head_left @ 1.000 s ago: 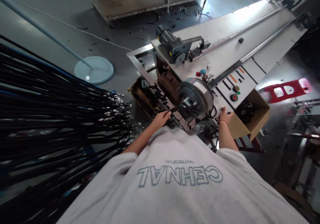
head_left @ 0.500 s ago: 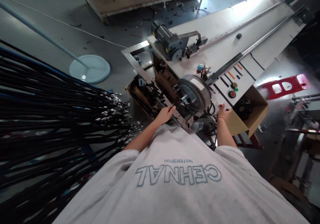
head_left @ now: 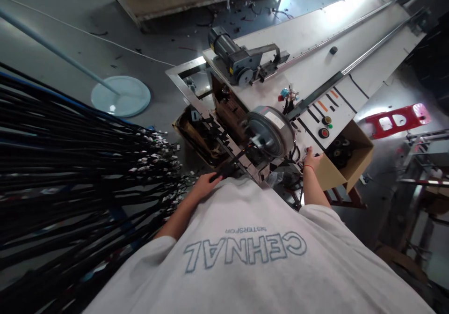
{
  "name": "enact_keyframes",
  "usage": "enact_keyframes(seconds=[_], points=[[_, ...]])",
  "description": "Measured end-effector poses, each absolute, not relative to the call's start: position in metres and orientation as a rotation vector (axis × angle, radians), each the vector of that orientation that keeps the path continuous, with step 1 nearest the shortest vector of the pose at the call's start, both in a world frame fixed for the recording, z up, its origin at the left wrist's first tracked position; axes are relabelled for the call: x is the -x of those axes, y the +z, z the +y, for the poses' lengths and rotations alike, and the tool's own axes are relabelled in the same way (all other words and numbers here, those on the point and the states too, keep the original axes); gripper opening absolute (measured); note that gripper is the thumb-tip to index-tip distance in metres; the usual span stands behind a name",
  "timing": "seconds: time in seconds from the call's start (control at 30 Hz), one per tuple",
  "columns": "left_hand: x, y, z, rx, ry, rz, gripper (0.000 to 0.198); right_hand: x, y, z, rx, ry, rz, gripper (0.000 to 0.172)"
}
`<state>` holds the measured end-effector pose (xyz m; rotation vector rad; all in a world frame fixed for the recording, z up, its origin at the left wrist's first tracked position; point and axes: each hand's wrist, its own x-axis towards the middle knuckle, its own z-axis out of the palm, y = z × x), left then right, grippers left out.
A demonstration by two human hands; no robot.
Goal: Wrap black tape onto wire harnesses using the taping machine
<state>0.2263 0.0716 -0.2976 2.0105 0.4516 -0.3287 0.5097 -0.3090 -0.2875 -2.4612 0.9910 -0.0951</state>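
My left hand (head_left: 206, 184) is closed on one end of a long black strip (head_left: 233, 162), either tape or cable; I cannot tell which. It runs taut up and right to the round grey wheel (head_left: 272, 134) of the machine, whose inner parts look blurred. My right hand (head_left: 311, 160) rests at the near corner of the white control panel (head_left: 308, 134), fingers apart. One finger is beside or on a small red button (head_left: 307, 150). Just right of this hand is an open cardboard box (head_left: 358, 164) with dark rolls inside.
Bundles of black cables (head_left: 105, 164) with white connectors hang at my left. A motor (head_left: 228, 52) sits on the long white table (head_left: 315, 42). On the floor stand a pole's round base (head_left: 122, 96) and a red plastic stool (head_left: 398, 122).
My left hand has moved left and toward my body, and more of the black strip now shows between it and the wheel. My right hand stays by the red button.
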Motion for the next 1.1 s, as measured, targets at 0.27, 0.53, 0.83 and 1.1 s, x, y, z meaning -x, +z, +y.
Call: enact_keyframes(seconds=[0.27,0.53,0.83,1.1], points=[[-0.270,-0.269,0.053,-2.092,-0.198,0.361,0.041,-0.509,-0.285,-0.308,2.492,-0.059,0.979,0.086],[-0.307,-0.269,0.042,-2.084,-0.160,0.332,0.038,-0.507,-0.287,-0.309,2.448,-0.102,0.968,0.086],[-0.333,-0.268,0.027,-2.031,-0.108,0.271,0.036,-0.507,-0.289,-0.309,2.393,-0.165,0.952,0.082],[-0.326,-0.284,0.034,-2.055,-0.190,0.234,0.036,-0.507,-0.289,-0.310,2.375,-0.203,0.924,0.082]])
